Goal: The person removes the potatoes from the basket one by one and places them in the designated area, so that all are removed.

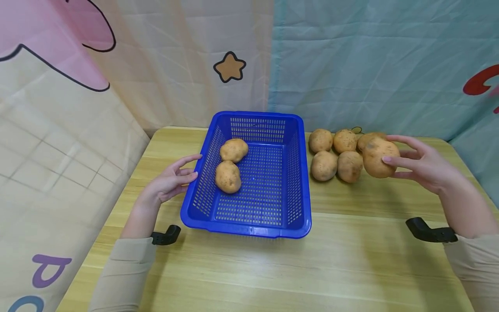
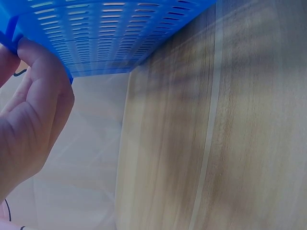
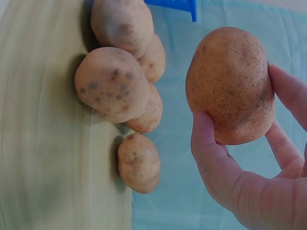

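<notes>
A potato (image 3: 231, 86) is held between the thumb and fingers of my right hand (image 1: 425, 167), raised off the table at the right. Beside and behind it, several more potatoes (image 1: 324, 166) sit in two short rows. My left hand (image 1: 173, 180) grips the left rim of a blue plastic basket (image 1: 247, 230); in the left wrist view its fingers (image 2: 45, 72) bend at the basket's edge. Two potatoes (image 1: 228, 177) lie inside the basket, against its left side, one behind the other.
The wooden table (image 1: 249, 273) has a pale seam running across it. Printed curtains (image 1: 362, 56) hang right behind its back edge, and a tiled-pattern cloth (image 1: 58, 151) hangs on the left. Each wrist wears a black camera mount (image 1: 430, 232).
</notes>
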A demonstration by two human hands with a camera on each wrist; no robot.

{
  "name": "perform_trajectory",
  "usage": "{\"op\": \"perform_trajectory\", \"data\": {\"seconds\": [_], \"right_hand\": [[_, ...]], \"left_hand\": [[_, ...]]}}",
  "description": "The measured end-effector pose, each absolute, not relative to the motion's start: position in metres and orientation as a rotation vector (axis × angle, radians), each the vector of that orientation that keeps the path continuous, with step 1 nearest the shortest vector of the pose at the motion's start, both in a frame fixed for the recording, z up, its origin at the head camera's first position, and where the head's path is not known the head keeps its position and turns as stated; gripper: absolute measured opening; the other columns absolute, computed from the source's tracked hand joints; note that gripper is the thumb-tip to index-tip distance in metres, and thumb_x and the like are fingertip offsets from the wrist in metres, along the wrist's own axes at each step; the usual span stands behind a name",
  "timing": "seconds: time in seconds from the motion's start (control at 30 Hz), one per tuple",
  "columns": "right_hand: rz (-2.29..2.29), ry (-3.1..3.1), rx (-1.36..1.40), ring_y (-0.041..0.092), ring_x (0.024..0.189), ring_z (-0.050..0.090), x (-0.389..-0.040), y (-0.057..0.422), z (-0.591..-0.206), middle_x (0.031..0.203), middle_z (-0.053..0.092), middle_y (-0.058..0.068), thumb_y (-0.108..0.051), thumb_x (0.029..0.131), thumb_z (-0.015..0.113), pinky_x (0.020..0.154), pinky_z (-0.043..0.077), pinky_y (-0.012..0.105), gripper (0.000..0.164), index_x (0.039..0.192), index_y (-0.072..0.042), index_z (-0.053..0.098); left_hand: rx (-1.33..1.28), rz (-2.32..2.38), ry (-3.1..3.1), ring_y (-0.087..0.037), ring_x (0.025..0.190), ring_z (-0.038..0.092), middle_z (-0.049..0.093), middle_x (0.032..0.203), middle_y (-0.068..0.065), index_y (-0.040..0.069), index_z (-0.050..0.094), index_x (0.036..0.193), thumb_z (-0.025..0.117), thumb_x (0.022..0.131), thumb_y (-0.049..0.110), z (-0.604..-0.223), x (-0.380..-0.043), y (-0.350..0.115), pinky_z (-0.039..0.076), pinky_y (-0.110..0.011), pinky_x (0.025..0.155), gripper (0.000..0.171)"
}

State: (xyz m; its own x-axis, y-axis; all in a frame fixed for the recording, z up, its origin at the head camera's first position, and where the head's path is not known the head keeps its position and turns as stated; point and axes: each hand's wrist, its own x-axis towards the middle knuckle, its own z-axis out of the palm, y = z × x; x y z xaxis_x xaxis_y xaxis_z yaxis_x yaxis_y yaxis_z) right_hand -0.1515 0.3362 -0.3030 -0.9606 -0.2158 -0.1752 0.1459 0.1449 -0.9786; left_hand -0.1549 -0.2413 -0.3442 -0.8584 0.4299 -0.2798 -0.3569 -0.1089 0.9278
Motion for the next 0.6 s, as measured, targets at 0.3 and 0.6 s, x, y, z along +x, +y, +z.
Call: {"op": "perform_trajectory", "data": {"seconds": [0.3,0.6], "right_hand": [[-1.931,2.125,-0.071,0.008,0.086,0.061,-0.149,0.343,-0.312,0.103,0.052,-0.006,0.005,0.092,0.052,0.064,0.056,0.029,0.048,0.130,-0.024,0.045],[-1.958,2.100,-0.042,0.007,0.085,0.061,-0.148,0.352,-0.324,0.100,0.054,-0.007,0.004,0.092,0.053,0.064,0.056,0.030,0.046,0.125,-0.026,0.045]], "left_hand": [[0.071,2.015,1.653,-0.020,0.085,0.066,0.066,0.098,-0.008,0.013,0.024,0.144,0.047,0.096,-0.001,-0.345,-0.155,-0.242,0.056,-0.032,0.071,0.056],[0.071,2.022,1.639,-0.020,0.085,0.066,0.066,0.099,-0.009,0.013,0.024,0.145,0.047,0.096,-0.001,-0.344,-0.155,-0.241,0.056,-0.032,0.072,0.056]]}}
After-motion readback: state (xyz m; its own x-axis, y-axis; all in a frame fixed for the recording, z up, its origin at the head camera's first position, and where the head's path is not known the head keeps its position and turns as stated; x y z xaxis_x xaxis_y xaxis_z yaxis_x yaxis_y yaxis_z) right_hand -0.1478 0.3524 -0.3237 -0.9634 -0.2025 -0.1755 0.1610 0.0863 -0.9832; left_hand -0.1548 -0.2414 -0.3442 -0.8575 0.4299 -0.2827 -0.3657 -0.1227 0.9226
